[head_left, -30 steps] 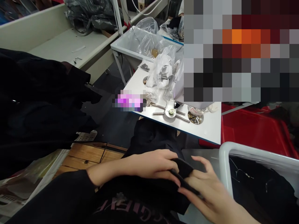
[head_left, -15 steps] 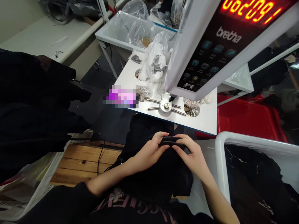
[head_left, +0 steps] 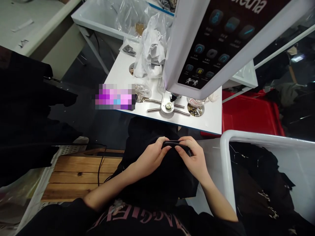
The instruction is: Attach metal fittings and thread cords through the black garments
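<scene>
Pinching a black fabric fold (head_left: 175,143), left hand (head_left: 152,159), right hand (head_left: 193,157), grips clamped on it

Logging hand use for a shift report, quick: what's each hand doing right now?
Left hand: closed, fingers pinching the folded edge of the black cloth.
Right hand: closed, fingers pinching the same edge.
</scene>
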Action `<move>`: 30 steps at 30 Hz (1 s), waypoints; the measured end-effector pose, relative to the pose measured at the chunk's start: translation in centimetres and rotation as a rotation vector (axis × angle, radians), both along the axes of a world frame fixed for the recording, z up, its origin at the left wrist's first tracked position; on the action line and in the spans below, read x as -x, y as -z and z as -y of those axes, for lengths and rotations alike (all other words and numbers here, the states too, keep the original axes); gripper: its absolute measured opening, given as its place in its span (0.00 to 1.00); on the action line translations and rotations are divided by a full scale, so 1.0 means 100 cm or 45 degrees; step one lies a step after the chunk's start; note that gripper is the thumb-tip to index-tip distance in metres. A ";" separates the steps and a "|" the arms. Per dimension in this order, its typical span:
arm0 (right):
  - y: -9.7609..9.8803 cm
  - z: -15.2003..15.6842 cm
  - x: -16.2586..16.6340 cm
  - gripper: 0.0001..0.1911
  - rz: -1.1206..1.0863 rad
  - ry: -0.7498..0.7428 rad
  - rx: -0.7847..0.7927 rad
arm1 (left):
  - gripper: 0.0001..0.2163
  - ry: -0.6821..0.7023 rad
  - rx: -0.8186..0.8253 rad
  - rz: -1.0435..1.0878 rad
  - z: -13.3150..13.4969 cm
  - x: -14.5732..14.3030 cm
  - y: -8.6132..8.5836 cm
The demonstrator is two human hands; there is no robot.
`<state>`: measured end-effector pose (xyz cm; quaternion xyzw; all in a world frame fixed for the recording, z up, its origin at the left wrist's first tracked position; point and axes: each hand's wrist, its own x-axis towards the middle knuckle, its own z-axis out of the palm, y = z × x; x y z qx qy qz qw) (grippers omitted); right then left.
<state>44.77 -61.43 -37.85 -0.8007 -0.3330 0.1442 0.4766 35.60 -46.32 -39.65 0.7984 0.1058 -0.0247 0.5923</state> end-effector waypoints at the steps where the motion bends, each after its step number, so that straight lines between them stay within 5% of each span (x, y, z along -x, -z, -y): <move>1: 0.000 -0.001 0.001 0.03 -0.026 0.033 0.000 | 0.11 -0.002 -0.015 0.009 0.000 0.000 0.001; 6: 0.010 0.002 0.009 0.21 -0.557 0.149 -0.125 | 0.12 -0.086 -0.024 0.038 -0.001 0.002 0.009; 8: 0.017 0.007 0.012 0.18 -0.698 0.129 -0.037 | 0.12 -0.097 -0.011 0.053 -0.001 0.003 0.012; 12: 0.026 0.018 0.015 0.13 -0.623 0.226 0.127 | 0.12 -0.095 -0.016 0.091 0.000 0.003 0.017; 19: 0.019 0.010 0.014 0.16 -0.411 0.247 0.125 | 0.11 -0.020 0.037 0.027 0.000 0.007 0.020; 30: 0.006 0.003 0.019 0.09 -0.440 0.222 0.025 | 0.10 0.103 0.044 0.084 -0.013 0.013 0.017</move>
